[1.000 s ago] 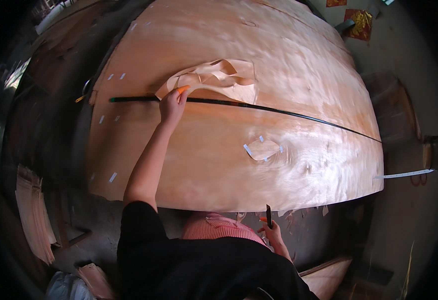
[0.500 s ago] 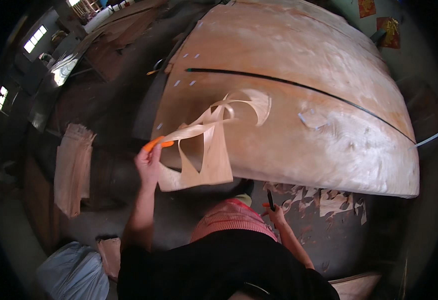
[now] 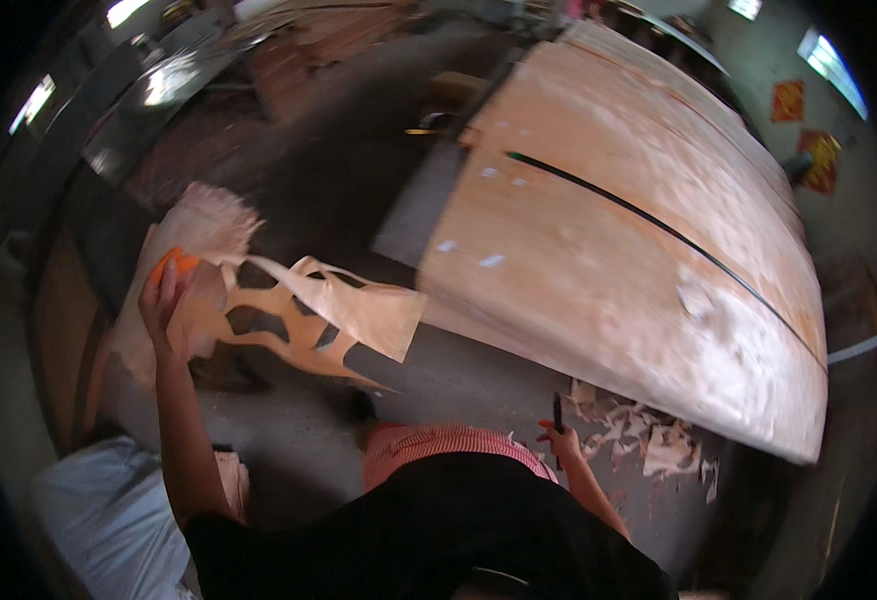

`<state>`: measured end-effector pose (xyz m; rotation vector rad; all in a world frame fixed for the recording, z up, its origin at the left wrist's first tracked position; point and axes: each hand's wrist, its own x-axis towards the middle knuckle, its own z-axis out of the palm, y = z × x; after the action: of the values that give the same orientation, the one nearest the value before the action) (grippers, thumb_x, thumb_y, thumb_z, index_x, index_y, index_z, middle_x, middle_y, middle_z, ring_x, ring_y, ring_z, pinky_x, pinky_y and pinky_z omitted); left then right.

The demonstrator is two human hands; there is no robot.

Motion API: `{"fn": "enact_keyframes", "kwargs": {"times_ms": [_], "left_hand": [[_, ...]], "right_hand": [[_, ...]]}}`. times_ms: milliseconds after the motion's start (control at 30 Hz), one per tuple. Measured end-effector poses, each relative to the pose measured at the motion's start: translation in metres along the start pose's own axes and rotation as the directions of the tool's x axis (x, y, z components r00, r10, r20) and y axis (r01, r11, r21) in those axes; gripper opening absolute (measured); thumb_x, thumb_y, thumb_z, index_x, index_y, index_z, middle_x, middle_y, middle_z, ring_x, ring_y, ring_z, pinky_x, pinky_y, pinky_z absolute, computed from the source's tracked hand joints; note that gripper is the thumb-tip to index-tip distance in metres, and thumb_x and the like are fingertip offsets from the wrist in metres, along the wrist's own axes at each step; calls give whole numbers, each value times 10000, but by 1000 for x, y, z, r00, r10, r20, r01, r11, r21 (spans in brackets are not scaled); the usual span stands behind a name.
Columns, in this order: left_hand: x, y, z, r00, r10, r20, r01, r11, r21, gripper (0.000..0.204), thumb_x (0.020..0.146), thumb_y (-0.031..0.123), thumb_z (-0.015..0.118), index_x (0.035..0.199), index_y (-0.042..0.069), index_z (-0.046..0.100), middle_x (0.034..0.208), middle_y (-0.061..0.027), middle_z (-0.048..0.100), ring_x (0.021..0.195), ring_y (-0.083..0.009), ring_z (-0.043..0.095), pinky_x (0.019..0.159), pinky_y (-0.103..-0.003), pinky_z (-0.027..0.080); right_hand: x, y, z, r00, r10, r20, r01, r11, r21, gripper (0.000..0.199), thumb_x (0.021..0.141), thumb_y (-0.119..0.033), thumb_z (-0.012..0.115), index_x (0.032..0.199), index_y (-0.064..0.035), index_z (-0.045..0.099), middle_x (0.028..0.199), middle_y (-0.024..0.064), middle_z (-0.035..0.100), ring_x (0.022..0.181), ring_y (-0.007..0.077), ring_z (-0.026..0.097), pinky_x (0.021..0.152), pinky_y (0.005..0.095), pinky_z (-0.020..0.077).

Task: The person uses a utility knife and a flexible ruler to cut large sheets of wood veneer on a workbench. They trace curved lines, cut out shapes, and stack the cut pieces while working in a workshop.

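My left hand (image 3: 161, 296) is raised out to my left, gripping a ragged strip of thin wood veneer (image 3: 308, 315) with holes torn in it; an orange fingertip cover shows at the top of the hand. The strip hangs in the air over the floor, off the big veneer sheet (image 3: 638, 250). My right hand (image 3: 561, 440) is low by my waist, closed on a thin dark blade-like tool (image 3: 557, 412) that points upward.
A long dark line (image 3: 658, 225) runs across the big sheet on the table. Torn veneer scraps (image 3: 648, 440) lie on the floor under its near edge. A stack of veneer pieces (image 3: 198, 225) is at the left, a white sack (image 3: 108, 510) at lower left.
My left hand lifted the torn veneer strip off the sheet and swung it left, away from the table. My view turned left with it. The right hand stayed low with the tool.
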<state>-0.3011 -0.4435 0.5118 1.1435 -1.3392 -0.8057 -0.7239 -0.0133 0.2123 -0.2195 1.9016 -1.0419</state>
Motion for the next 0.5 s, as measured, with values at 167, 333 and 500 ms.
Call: {"fn": "enact_keyframes", "kwargs": {"times_ms": [167, 333, 500], "left_hand": [[123, -56, -123, 976, 82, -199, -79, 997, 25, 239, 814, 215, 548, 980, 46, 578, 913, -42, 582, 746, -87, 546, 647, -200, 443], [217, -148, -251, 877, 326, -353, -298, 945, 132, 221, 787, 199, 587, 949, 50, 582, 863, -36, 589, 739, -78, 545, 617, -175, 434], [269, -202, -334, 956, 177, -234, 81, 608, 790, 336, 836, 209, 481, 1128, 47, 442, 1023, -92, 528, 876, -168, 531, 735, -260, 439]], "right_hand": [[18, -38, 124, 993, 97, 66, -96, 995, -17, 206, 821, -153, 467, 967, -70, 588, 645, 76, 604, 372, 41, 346, 334, 192, 265], [30, -138, 231, 979, -65, 192, 114, 960, -257, 211, 821, -156, 464, 971, -76, 587, 636, 58, 607, 376, 38, 353, 337, 187, 273], [67, -175, 281, 907, -334, 257, 389, 897, -209, 198, 822, -73, 434, 958, -20, 569, 728, 58, 607, 536, 81, 527, 487, 218, 386]]}}
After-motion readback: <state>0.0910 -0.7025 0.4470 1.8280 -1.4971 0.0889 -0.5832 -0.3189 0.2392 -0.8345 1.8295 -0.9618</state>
